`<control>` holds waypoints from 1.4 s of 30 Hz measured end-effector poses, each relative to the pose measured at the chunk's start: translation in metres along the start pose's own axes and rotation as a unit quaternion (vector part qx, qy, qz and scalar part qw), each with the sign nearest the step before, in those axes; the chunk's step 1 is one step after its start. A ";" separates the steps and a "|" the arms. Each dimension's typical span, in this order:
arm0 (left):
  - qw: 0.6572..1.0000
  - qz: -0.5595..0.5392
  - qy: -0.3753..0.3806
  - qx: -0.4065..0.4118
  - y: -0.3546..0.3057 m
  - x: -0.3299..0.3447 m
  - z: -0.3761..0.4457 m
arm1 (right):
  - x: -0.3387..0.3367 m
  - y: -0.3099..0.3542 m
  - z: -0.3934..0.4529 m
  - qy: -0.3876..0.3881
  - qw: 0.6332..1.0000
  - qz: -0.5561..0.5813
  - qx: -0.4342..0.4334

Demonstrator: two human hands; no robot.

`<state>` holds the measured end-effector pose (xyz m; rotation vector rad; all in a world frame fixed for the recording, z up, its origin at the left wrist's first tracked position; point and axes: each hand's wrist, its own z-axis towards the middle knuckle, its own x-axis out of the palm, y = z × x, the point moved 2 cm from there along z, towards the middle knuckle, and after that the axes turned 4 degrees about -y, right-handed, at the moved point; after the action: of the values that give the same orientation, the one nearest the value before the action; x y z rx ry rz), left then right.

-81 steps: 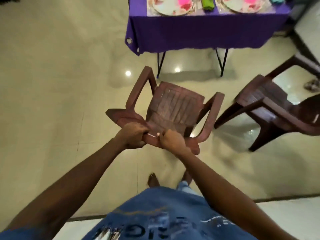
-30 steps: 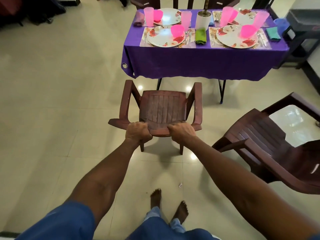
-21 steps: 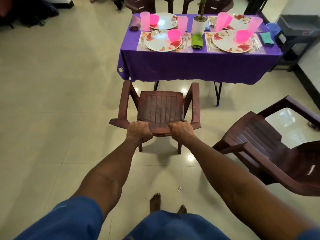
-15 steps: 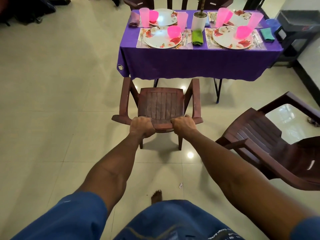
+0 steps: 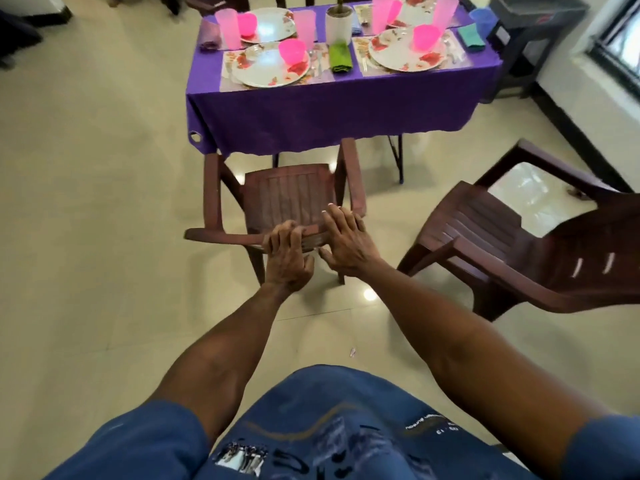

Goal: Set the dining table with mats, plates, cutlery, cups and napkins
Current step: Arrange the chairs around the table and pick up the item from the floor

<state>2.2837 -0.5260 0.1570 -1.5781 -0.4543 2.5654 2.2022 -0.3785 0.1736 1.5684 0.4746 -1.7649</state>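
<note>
Resting on chair [image 5: 287, 195] back, left hand [image 5: 285, 258] fingers curled, right hand [image 5: 346, 244] fingers straight; second chair [image 5: 502, 244] beside, table [image 5: 329, 105] ahead

- A brown chair [image 5: 287, 199] stands at the table's near side, at 12 o'clock.
- Another brown chair [image 5: 512, 251] sits at 3 o'clock.
- A white pot [image 5: 338, 25] stands at 12 o'clock.

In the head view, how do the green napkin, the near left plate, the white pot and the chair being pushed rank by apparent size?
Largest to smallest:
1. chair, also nearest the camera
2. near left plate
3. white pot and green napkin look alike; not ranked.
</note>
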 end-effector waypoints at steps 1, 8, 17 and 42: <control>1.000 -0.005 -0.014 -0.010 -0.015 0.007 -0.002 | -0.002 -0.010 -0.011 -0.018 1.000 -0.003 0.015; 0.999 -0.053 -0.005 -0.002 -0.151 0.093 0.001 | -0.025 -0.135 -0.094 -0.013 0.994 -0.017 0.109; 0.989 -0.095 0.112 -0.030 -0.377 0.170 -0.003 | -0.105 -0.339 -0.229 0.005 0.977 -0.029 0.209; 0.938 -0.167 0.283 -0.109 -0.698 0.390 0.120 | -0.196 -0.721 -0.267 0.246 0.938 -0.020 0.241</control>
<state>1.9464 0.2049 0.0830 -2.0005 -0.8644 1.7561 1.8747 0.3438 0.1779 2.3873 0.3134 -1.5795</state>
